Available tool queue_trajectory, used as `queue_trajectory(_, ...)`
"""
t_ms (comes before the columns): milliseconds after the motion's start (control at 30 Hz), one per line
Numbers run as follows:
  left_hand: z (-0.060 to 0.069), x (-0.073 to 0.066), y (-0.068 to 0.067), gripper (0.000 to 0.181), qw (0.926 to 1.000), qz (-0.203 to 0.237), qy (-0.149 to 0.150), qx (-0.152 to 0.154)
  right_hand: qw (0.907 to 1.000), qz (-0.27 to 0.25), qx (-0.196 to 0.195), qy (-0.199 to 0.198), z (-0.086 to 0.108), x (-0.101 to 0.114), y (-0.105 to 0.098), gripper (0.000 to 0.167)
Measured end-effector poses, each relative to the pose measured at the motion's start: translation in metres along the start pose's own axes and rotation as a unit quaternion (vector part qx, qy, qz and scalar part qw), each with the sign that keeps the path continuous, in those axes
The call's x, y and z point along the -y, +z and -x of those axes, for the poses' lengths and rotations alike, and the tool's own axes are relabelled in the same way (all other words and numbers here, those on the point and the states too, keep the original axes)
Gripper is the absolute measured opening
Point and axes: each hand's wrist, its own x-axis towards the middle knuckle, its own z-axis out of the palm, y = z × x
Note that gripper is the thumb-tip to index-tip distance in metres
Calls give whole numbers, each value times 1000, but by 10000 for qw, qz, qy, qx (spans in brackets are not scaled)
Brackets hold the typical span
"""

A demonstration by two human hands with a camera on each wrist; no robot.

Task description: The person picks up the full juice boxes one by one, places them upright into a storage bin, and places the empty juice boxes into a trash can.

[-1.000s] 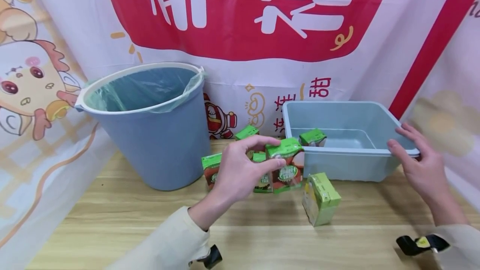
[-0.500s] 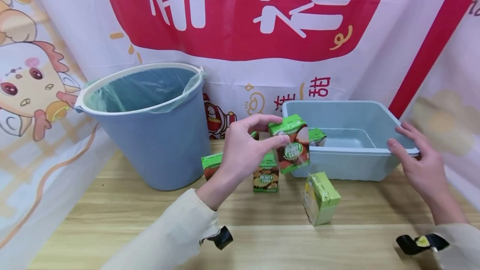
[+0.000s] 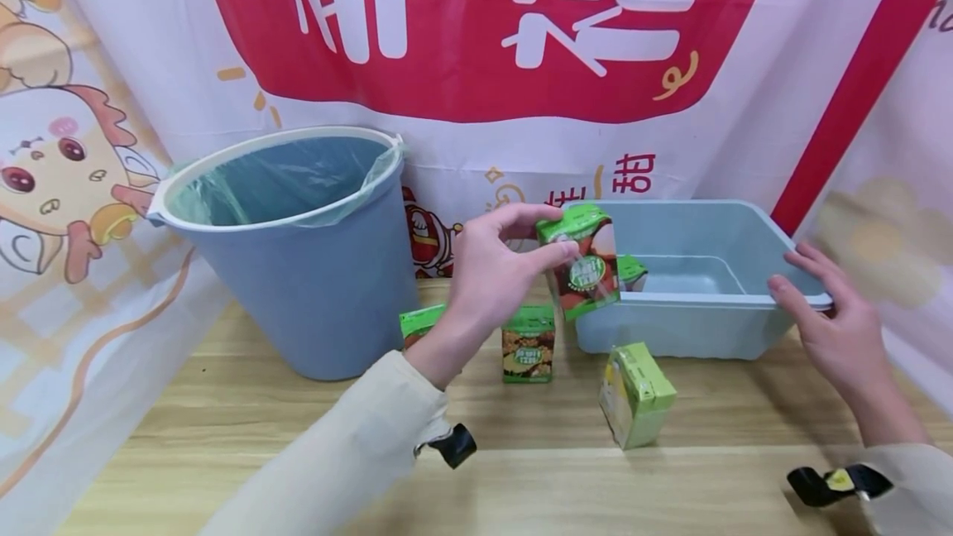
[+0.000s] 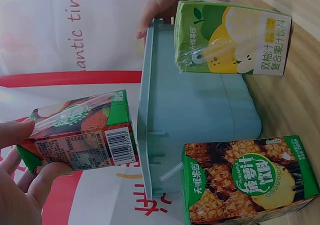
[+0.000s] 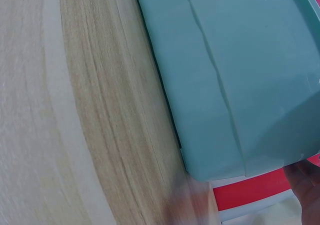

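Between thumb and fingers, my left hand [image 3: 495, 271] pinches a red-and-green juice carton [image 3: 588, 267] with a straw on its side. The carton hangs tilted by the left end of the blue-grey plastic basin [image 3: 685, 325], above rim height in the left wrist view. My right hand [image 3: 841, 329] rests on the basin's right rim, thumb at the front and fingers over the edge. Inside the basin lies another green-topped carton [image 3: 631, 271], partly hidden by the held one. A pineapple juice carton [image 4: 245, 180] and a yellow-green citrus juice carton [image 4: 232, 37] stand on the table before the basin.
A blue bin [image 3: 328, 288] with a clear green liner stands at the left. Beside it, another green-topped carton [image 3: 420, 319] is partly covered by my left forearm. A printed white-and-red cloth [image 3: 476, 64] hangs behind the wooden table [image 3: 521, 470].
My left hand has lifted the red-and-green juice carton off the table area, up and slightly right, to the basin's left end. The right hand has stayed on the rim.
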Motion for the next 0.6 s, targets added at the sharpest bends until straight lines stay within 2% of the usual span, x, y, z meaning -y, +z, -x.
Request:
queue_trajectory(333, -15, 4, 17, 28, 9996, 193, -120, -188, 9999, 98, 17, 36, 1, 0, -1, 60)
queue_trajectory(600, -24, 1, 33, 29, 9990, 243, -75, -379, 10000, -6, -59, -61, 0, -1, 1, 59)
